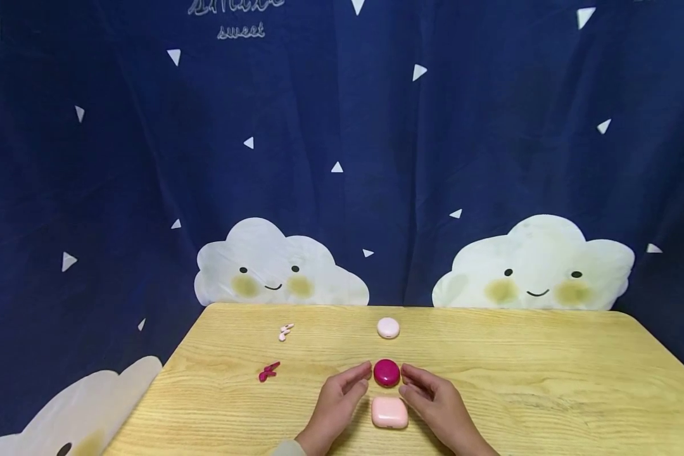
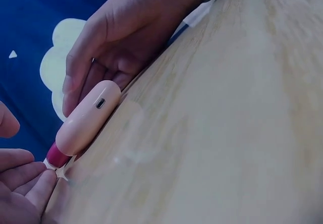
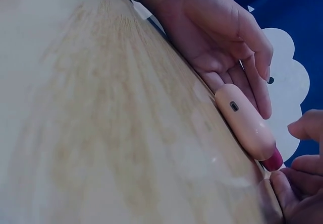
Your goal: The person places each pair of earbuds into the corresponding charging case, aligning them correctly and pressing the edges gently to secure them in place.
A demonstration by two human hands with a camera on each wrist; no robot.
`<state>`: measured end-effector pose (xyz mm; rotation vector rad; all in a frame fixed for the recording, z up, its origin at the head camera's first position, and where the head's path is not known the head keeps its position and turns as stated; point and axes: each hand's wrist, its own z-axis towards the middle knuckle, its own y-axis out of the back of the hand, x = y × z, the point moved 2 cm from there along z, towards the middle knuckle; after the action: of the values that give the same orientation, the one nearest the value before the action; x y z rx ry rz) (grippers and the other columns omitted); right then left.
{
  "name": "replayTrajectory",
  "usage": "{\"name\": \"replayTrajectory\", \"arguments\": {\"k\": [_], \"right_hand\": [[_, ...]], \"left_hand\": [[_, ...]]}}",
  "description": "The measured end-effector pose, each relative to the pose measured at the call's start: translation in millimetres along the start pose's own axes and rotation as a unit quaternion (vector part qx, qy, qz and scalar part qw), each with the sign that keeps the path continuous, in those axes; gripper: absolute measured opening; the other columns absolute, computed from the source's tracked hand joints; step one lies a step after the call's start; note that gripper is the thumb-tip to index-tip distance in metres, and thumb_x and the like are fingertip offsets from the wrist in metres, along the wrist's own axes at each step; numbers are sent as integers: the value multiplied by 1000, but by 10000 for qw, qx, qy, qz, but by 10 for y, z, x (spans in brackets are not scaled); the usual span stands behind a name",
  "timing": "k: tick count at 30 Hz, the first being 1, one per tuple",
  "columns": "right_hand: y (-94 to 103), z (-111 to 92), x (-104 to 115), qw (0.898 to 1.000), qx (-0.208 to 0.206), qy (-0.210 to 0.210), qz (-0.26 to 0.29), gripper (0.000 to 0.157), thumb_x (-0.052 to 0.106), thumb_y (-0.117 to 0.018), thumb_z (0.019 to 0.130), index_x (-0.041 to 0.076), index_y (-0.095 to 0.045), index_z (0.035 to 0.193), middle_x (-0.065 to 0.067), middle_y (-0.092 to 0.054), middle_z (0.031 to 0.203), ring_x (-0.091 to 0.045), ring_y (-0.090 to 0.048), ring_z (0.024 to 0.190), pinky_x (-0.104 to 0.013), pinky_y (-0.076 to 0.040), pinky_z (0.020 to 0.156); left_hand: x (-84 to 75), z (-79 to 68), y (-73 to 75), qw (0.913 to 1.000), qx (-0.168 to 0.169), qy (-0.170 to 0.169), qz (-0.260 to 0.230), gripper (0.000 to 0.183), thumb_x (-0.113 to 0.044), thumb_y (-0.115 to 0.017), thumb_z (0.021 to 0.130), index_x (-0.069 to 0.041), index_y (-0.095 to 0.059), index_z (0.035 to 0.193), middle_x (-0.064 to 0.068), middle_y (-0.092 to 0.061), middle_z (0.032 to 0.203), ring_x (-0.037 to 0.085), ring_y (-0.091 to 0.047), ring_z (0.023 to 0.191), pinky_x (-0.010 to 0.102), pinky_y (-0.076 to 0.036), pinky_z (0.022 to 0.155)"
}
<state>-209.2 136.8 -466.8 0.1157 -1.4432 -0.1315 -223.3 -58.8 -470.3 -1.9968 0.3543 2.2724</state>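
Observation:
A round magenta earbud case [image 1: 386,373] lies on the table between my two hands. My left hand [image 1: 342,394] is at its left side and my right hand [image 1: 435,399] at its right, fingers relaxed and close to the case; contact is hard to tell. Just nearer to me sits a pink rounded-rectangular earbud case [image 1: 389,413], whose charging port shows in both wrist views. It hides most of the magenta case there. A round pale pink case [image 1: 388,328] lies farther back. To the left are magenta earbuds [image 1: 268,372] and, behind them, pale pink earbuds [image 1: 285,332].
The wooden table [image 1: 536,380] spreads to both sides of the hands. Along its back edge hangs a dark blue curtain [image 1: 376,126] printed with white triangles and smiling clouds. Another fold of curtain runs down the left side.

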Motion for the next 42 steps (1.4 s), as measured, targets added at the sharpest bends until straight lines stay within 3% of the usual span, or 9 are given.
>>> {"name": "replayTrajectory", "arguments": {"k": [10, 20, 26, 33, 42], "right_hand": [[2, 23, 9, 9996, 159, 2, -229, 45, 12, -72, 87, -6, -59, 126, -17, -64, 122, -22, -64, 106, -17, -51, 81], [-36, 123, 13, 9993, -151, -50, -329, 39, 9, -72, 86, -4, -63, 122, -12, -69, 112, -15, -66, 97, -18, -52, 77], [-45, 156, 11, 9977, -449, 110, -493, 36, 15, -72, 87, 1, -67, 120, -10, -68, 115, -16, -64, 104, -17, -49, 82], [-64, 298, -36, 9949, -1010, 31, -50, 37, 18, -75, 84, 4, -69, 118, -9, -69, 114, -12, -64, 102, -16, -49, 81], [-107, 386, -49, 9876, -1456, 167, 564, 37, 17, -78, 82, -1, -69, 112, -13, -71, 104, -8, -65, 85, -20, -54, 71]], "left_hand": [[-9, 53, -72, 9997, -147, 76, 167, 37, -14, -55, 96, 1, -57, 130, 13, -59, 130, 27, -57, 120, 34, -44, 99], [22, 140, -89, 9989, -420, -204, -79, 33, -7, -55, 94, 5, -60, 124, 17, -61, 126, 29, -59, 117, 26, -47, 93], [26, 231, -85, 9968, -676, -315, -275, 30, -8, -57, 95, 3, -63, 122, 16, -65, 120, 27, -61, 113, 19, -49, 88], [44, 355, -91, 9919, -944, -500, -689, 27, -5, -61, 92, 5, -66, 117, 18, -67, 115, 27, -64, 108, 19, -50, 85], [75, 448, -119, 9867, -1291, -580, -795, 23, -6, -68, 89, 0, -71, 110, 12, -69, 111, 11, -64, 100, 18, -49, 82]]}}
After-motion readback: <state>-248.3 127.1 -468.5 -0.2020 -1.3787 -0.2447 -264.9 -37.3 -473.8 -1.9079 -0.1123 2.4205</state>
